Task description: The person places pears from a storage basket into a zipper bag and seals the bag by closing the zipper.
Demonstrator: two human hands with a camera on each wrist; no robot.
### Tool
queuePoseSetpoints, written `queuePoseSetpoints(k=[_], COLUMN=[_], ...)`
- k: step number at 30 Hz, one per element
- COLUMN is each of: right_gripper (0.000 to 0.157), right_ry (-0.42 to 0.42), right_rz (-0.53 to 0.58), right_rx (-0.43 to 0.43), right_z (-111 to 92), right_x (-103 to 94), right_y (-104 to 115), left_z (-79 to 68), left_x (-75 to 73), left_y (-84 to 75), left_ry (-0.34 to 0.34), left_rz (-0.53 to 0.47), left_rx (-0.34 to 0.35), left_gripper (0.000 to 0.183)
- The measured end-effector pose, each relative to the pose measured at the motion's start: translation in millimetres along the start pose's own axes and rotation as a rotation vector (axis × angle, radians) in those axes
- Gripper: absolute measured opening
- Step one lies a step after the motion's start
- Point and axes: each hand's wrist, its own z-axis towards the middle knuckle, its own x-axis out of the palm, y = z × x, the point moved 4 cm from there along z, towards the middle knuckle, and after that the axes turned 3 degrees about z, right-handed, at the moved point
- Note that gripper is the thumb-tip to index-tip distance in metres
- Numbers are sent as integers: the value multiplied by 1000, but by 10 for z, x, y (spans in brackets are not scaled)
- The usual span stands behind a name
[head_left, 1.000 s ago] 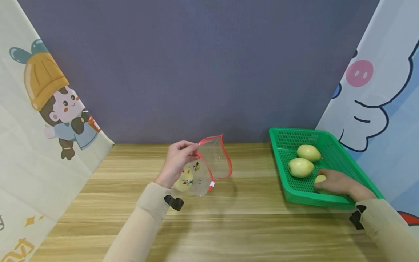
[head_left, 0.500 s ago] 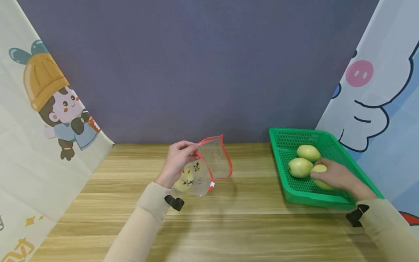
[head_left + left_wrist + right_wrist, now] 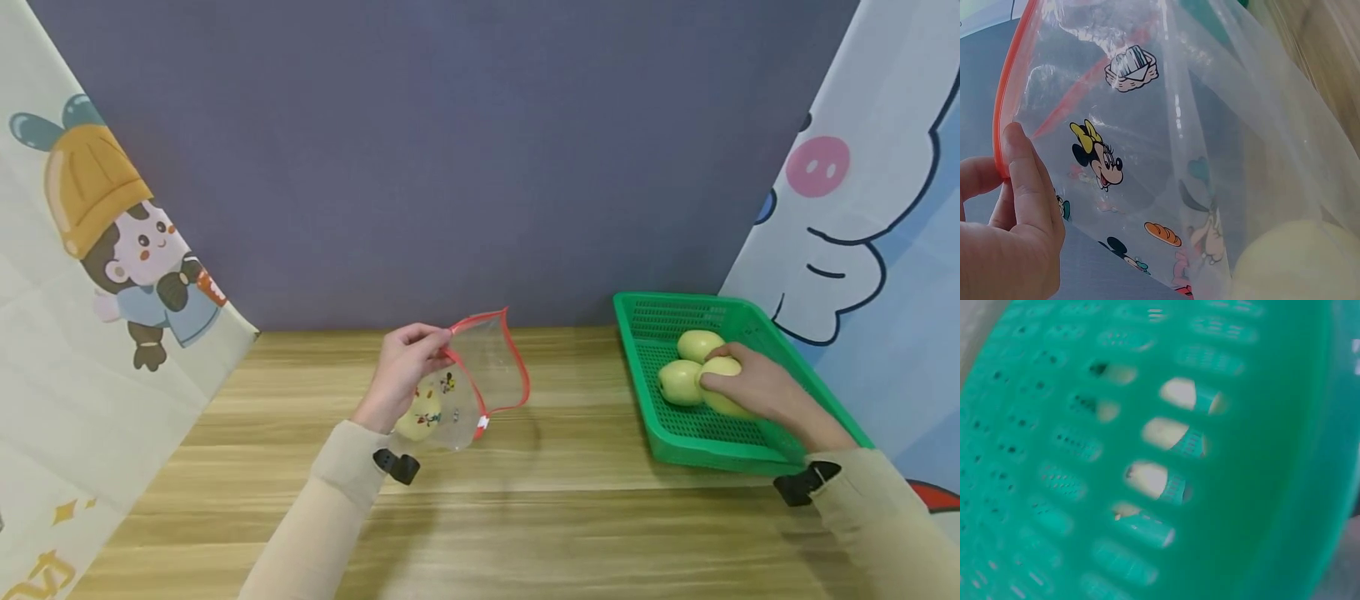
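My left hand (image 3: pixel 405 371) pinches the red rim of a clear zip bag (image 3: pixel 491 358) printed with cartoon figures, its mouth spread towards the right. One pale yellow pear (image 3: pixel 418 419) lies inside the bag; the left wrist view shows this pear (image 3: pixel 1297 265) through the plastic at lower right. Over the green basket's floor, my right hand (image 3: pixel 765 390) grips another pear (image 3: pixel 722 392). Two more pears, one nearer (image 3: pixel 677 383) and one farther back (image 3: pixel 697 344), sit just left of it. The basket wall (image 3: pixel 1241 487) fills the right wrist view and hides that hand.
The slotted green basket (image 3: pixel 637 392) stands at the right of the wooden table (image 3: pixel 487 533). A dark grey backdrop (image 3: pixel 450 167) rises behind, with cartoon-printed sheets at left (image 3: pixel 45 333) and right (image 3: pixel 885 92). A white slider (image 3: pixel 482 422) sits on the bag's zip.
My right hand has taken hold of the pear near the basket's front and shifted it up and left, close to the other two. The left hand and bag have stayed nearly still.
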Motion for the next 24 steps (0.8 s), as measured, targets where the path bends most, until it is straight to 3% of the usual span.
queuePoseSetpoints(k=[14, 19, 24], right_gripper=[68, 63, 54], right_ry=[-23, -36, -60], right_rz=[128, 159, 180], right_rx=[-16, -52, -91], right_z=[20, 10, -16], right_x=[5, 11, -4], right_y=[250, 380, 559], left_z=[-14, -7, -5], left_x=[-10, -15, -16], left_y=[-12, -6, -4], left_ry=[-4, -5, -6], left_rz=[-2, -3, -2], left_rx=[-7, -3, -3], left_gripper=[22, 13, 18])
